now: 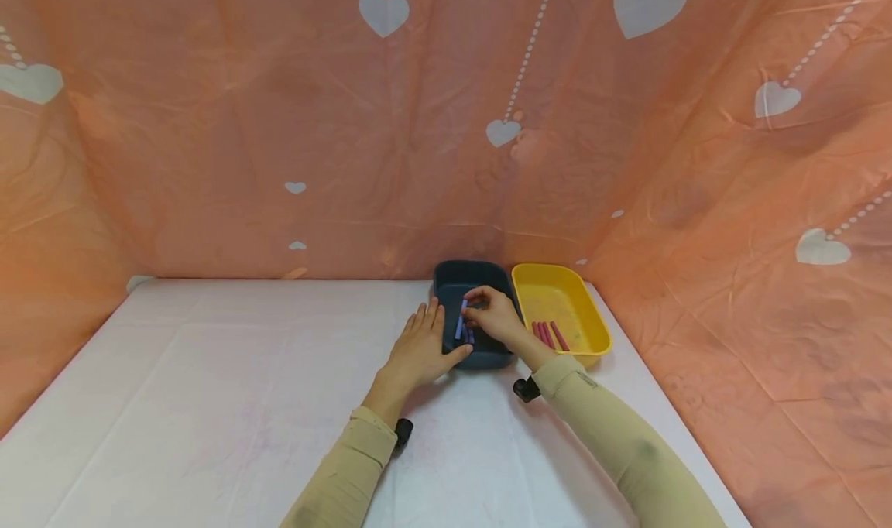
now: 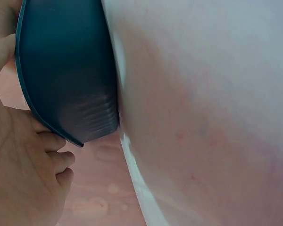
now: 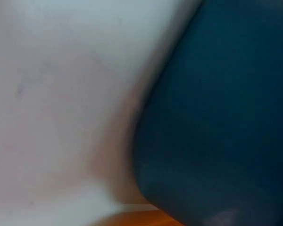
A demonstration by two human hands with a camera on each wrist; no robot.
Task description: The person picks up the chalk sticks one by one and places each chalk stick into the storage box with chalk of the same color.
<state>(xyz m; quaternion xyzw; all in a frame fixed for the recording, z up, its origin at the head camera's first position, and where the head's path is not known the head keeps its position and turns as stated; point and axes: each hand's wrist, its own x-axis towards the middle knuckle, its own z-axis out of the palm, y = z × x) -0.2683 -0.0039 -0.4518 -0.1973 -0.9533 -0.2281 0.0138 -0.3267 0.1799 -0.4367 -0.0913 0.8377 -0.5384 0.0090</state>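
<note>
A dark blue-green bin (image 1: 481,361) stands at the back of the table with several purple chalk-like sticks (image 1: 469,334) inside. My left hand (image 1: 416,350) rests along its left side, fingers extended and thumb at the near rim. The left wrist view shows that hand (image 2: 28,165) against the rim of the bin (image 2: 66,70). My right hand (image 1: 496,317) reaches over the bin and pinches a purple chalk-like stick (image 1: 459,327) between thumb and fingers. In the right wrist view, the bin's outer wall (image 3: 217,122) fills the right side; the hand is out of sight.
Right beside the dark bin is a yellow bin (image 1: 592,311) holding several dark red sticks (image 1: 560,336). A white cloth covers the table (image 1: 209,404). Orange curtain (image 1: 334,125) with pale hearts hangs behind and at both sides.
</note>
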